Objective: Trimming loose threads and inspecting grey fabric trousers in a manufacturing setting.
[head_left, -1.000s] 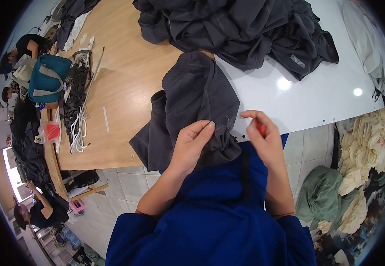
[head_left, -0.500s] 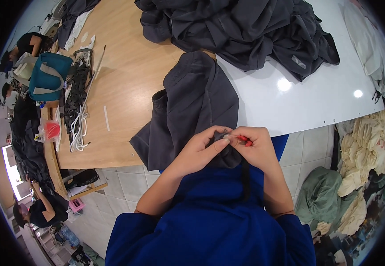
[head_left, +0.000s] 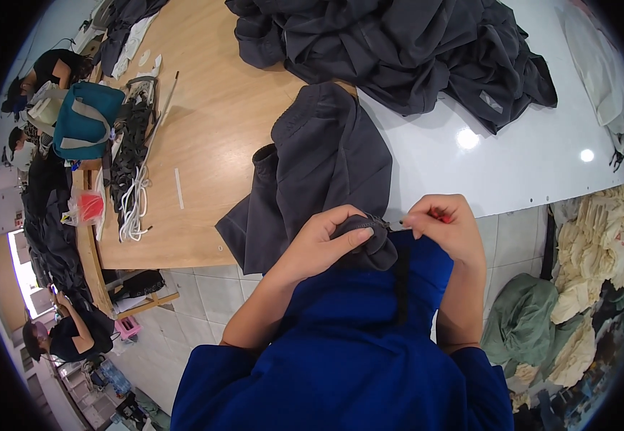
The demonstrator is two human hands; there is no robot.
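Visibility of the small red tool (head_left: 439, 214) is partial: my right grip (head_left: 447, 225) is closed over most of it, and its tip cannot be made out. What else the right thumb and forefinger pinch is too small to tell. My left grip (head_left: 326, 244) pinches the stitched edge of the dark grey cloth garment with a gathered band (head_left: 330, 158). This garment extends forward from my left grip onto the flat, pale wood-grain bench (head_left: 204, 151), left of my right grip.
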